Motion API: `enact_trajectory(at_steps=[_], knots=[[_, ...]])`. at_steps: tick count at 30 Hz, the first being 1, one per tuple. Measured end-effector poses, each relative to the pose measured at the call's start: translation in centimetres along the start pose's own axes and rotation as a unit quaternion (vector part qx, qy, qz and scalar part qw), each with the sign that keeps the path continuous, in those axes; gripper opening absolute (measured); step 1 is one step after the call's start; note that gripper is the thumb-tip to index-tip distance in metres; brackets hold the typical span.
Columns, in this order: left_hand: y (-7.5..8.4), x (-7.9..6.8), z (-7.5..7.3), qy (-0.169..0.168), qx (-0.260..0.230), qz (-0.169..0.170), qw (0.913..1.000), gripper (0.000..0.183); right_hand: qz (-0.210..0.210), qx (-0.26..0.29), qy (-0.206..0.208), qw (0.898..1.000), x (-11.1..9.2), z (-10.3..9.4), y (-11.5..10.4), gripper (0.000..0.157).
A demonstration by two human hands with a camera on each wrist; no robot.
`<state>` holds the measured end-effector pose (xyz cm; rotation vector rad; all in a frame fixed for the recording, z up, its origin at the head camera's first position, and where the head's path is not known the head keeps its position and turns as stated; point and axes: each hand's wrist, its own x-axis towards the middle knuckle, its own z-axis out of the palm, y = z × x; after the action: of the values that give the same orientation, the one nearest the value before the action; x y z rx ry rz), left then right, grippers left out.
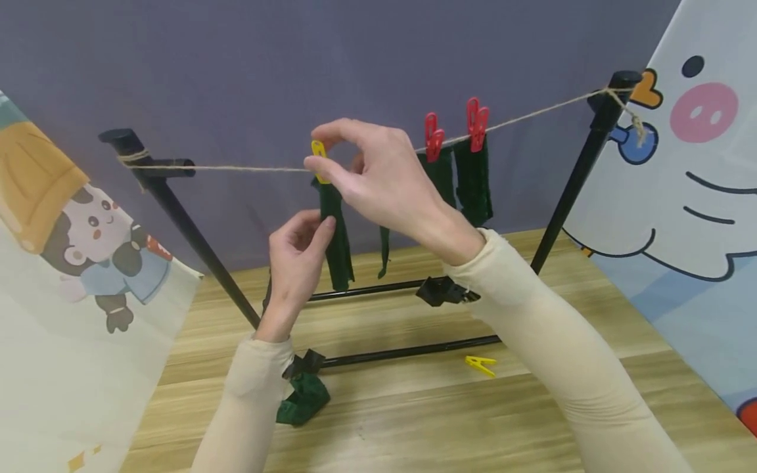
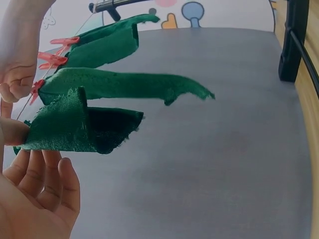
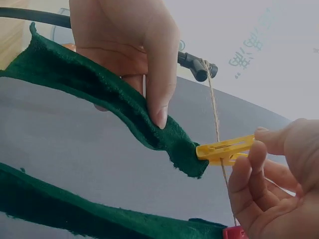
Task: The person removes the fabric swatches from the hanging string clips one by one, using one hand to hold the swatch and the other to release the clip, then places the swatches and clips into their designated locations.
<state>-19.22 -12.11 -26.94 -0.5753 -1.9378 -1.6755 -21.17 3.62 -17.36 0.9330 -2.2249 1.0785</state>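
Note:
A yellow clothespin (image 1: 319,159) sits over the twine line, and its tip bites the top edge of a green cloth strip (image 1: 337,249). My right hand (image 1: 384,174) pinches the clothespin's handles between thumb and index finger, seen closely in the right wrist view. Just below, my left hand (image 1: 298,253) pinches the same cloth between thumb and fingers. Farther right along the line (image 1: 248,169), more green cloths (image 1: 473,180) hang from red clothespins (image 1: 434,136); my right hand partly hides one of them.
Black posts (image 1: 195,236) carry the twine at both sides, with black bars (image 1: 408,348) low between them. Another yellow clothespin (image 1: 481,365) lies on the wooden table (image 1: 414,420). Crumpled green cloth (image 1: 304,399) lies by the left forearm.

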Motion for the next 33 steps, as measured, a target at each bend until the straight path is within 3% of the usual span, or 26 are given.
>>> enact_trajectory(at_steps=[13,20,23,29,33], knots=[[0.2,0.2,-0.2,-0.001,0.001,-0.001,1.0000,0.018,-0.035,-0.040,0.013,0.998,-0.2,-0.7,0.5,0.034],[-2.6,0.4,-0.4,0.000,-0.004,0.011,0.9999,0.018,-0.059,-0.037,0.042,0.997,-0.5,-0.3,0.9,0.028],[-2.8,0.4,-0.4,0.000,0.003,0.017,0.9999,0.020,-0.063,-0.038,0.065,0.995,-0.5,-0.3,1.0,0.028],[-2.6,0.5,-0.3,-0.004,0.008,0.013,0.9999,0.022,-0.059,-0.024,0.087,0.994,-0.4,-0.2,1.1,0.030],[-0.6,0.3,-0.3,-0.002,0.005,0.002,1.0000,0.020,-0.053,-0.007,0.090,0.995,-0.3,-0.2,1.0,0.029]])
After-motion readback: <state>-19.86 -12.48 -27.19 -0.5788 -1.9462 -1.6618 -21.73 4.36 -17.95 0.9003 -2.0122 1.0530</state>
